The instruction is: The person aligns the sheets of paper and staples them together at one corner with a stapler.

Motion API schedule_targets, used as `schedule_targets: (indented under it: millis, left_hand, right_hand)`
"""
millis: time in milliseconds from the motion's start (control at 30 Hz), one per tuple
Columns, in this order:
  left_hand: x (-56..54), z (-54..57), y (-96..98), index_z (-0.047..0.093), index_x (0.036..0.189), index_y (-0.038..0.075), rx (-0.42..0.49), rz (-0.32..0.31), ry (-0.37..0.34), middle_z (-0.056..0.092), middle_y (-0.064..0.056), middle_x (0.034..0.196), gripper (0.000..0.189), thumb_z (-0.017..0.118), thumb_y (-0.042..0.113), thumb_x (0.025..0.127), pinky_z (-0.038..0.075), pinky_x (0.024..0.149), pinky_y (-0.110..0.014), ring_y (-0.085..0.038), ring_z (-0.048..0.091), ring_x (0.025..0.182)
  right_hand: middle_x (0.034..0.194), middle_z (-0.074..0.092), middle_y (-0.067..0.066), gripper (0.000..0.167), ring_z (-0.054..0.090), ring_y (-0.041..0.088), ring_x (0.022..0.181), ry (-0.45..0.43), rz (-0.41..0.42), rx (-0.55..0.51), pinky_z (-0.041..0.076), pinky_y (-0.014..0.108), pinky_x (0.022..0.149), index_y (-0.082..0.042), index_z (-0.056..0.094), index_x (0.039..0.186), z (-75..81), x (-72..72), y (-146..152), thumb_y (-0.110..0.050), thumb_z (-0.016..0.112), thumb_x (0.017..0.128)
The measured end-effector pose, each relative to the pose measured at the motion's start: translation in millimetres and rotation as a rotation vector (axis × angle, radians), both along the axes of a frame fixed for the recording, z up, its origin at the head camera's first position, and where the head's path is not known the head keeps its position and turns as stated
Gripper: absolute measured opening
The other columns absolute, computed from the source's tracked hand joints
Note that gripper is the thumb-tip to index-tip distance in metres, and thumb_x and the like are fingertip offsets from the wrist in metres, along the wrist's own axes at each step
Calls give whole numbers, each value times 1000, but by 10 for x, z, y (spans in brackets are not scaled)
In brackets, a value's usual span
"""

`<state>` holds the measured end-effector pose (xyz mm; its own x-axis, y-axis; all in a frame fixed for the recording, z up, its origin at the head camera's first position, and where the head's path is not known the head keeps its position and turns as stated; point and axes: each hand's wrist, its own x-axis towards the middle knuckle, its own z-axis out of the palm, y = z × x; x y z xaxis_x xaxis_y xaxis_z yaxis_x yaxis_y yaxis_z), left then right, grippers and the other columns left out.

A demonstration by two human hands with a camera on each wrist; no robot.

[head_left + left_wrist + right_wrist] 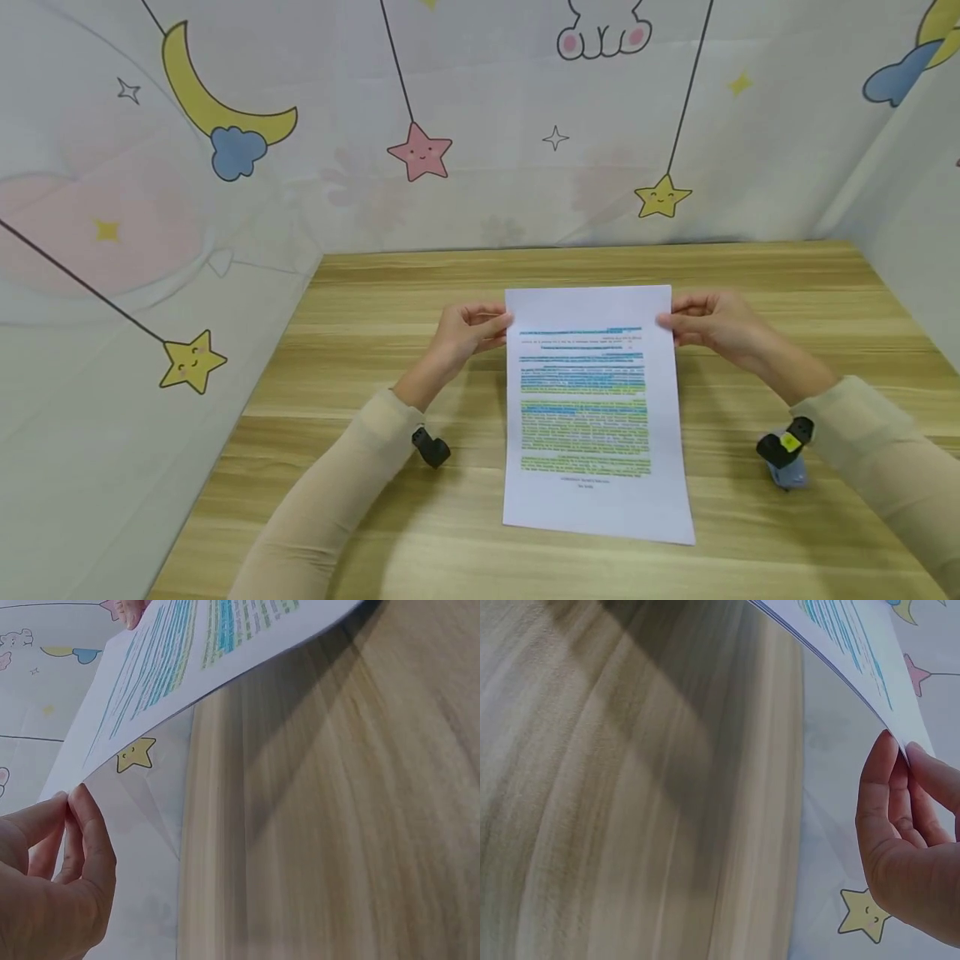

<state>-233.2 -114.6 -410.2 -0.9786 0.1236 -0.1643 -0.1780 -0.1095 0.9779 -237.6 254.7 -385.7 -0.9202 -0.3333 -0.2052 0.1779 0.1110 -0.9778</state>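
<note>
A white printed paper (588,508), its text lines marked in blue and yellow-green, is held up above the wooden table. Its print looks upside down in the head view. My left hand (468,333) pinches the far left edge between thumb and fingers. At the far right edge, my right hand (716,325) pinches it the same way. In the left wrist view the paper (202,682) slants over the table and casts a shadow. The paper's edge (832,671) looks layered in the right wrist view; how many sheets, I cannot tell.
Beneath the right wrist, a small blue object (789,475) lies on the wooden table (375,333), partly hidden by the black wrist camera (783,442). Another black camera (431,447) sits at the left wrist. A white cloth (495,200) with stars and moons hangs behind the table.
</note>
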Motion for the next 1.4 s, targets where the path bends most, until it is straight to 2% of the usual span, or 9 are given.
schedule_targets:
  millis: [100, 333, 500, 733, 1100, 1400]
  left_hand:
    - [11, -25, 5, 69, 110, -5, -29, -8, -12, 71, -10, 90, 19, 70, 1, 92, 60, 68, -26, -14, 67, 70]
    - [41, -71, 12, 67, 115, -5, -120, -19, -29, 71, -13, 94, 24, 70, 2, 93, 61, 78, -35, -14, 68, 71]
    - [53, -115, 17, 67, 113, -6, -156, -26, -28, 70, -14, 94, 23, 70, 1, 92, 61, 74, -32, -14, 67, 72]
    - [63, -153, 10, 65, 115, -6, -190, -45, -64, 69, -15, 95, 24, 70, 2, 93, 61, 74, -30, -15, 67, 73]
    - [-1, -223, 21, 65, 117, -5, -206, -28, -84, 69, -16, 98, 26, 69, 7, 95, 60, 75, -31, -15, 67, 71]
    - [-8, -238, 45, 66, 114, -6, -182, 11, -69, 70, -15, 94, 23, 69, 5, 94, 61, 73, -29, -14, 67, 71]
  right_hand:
    - [91, 74, 4, 4, 68, 17, 78, -1, 6, 10, 60, 29, 74, -3, 71, 96, -36, 5, 1, -5, 69, 94]
    - [90, 74, 4, 3, 68, 18, 77, -44, 5, 7, 60, 29, 73, -5, 71, 95, -134, 16, -17, -4, 68, 95]
    - [88, 74, 5, 4, 67, 18, 74, -46, 17, 3, 60, 29, 71, -3, 69, 95, -206, 19, -34, -1, 65, 96]
    - [86, 73, 5, 3, 66, 17, 72, -58, 26, 7, 59, 30, 68, 0, 68, 97, -260, 24, -56, -2, 67, 95]
    - [86, 72, 4, 6, 66, 17, 74, -59, 38, 19, 59, 30, 69, 1, 66, 99, -286, 38, -67, -3, 67, 95]
    - [88, 72, 4, 24, 66, 16, 76, -56, 28, 82, 60, 30, 70, 11, 59, 110, -319, 24, -84, -5, 69, 94]
